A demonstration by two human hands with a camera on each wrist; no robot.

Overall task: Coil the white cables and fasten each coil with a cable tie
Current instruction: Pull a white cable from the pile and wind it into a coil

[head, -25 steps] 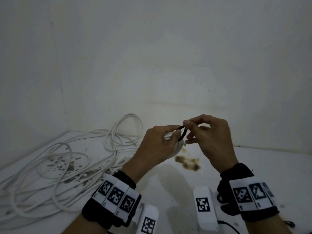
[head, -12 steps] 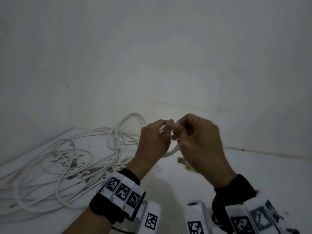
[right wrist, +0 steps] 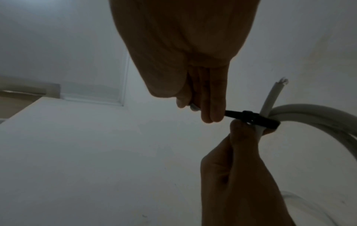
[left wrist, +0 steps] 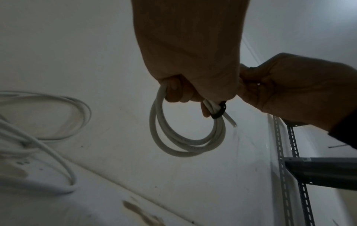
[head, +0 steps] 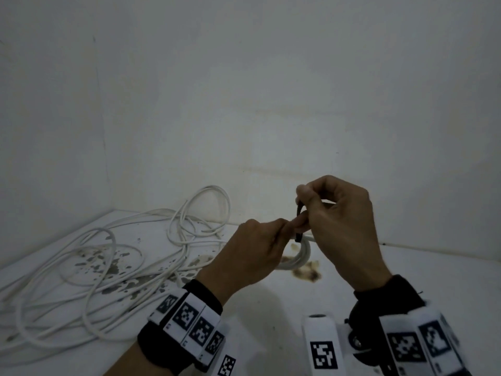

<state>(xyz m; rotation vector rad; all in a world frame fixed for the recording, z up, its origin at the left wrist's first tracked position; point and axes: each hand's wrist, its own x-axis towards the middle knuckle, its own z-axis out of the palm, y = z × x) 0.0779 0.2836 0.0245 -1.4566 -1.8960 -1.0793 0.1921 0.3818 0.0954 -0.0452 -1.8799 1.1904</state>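
A small coil of white cable (left wrist: 183,143) hangs in the air above the table, gripped at its top by my left hand (head: 260,240). A black cable tie (right wrist: 257,119) is looped around the coil's strands, close to the cut cable end (right wrist: 278,87). My right hand (head: 333,210) pinches the free tail of the cable tie (head: 299,213) and holds it up and away from the coil (head: 298,256). The tie's loop (left wrist: 219,110) sits snug on the bundle just below my left fingers.
A loose tangle of long white cables (head: 103,267) sprawls over the left half of the stained white table (head: 271,308). White walls close in behind and on the left. A slotted metal shelf frame (left wrist: 293,168) stands to the right.
My right hand has drawn the tie's tail upward and to the right, away from the left hand. The tie's loop now sits tighter on the coil, and both hands have shifted slightly right.
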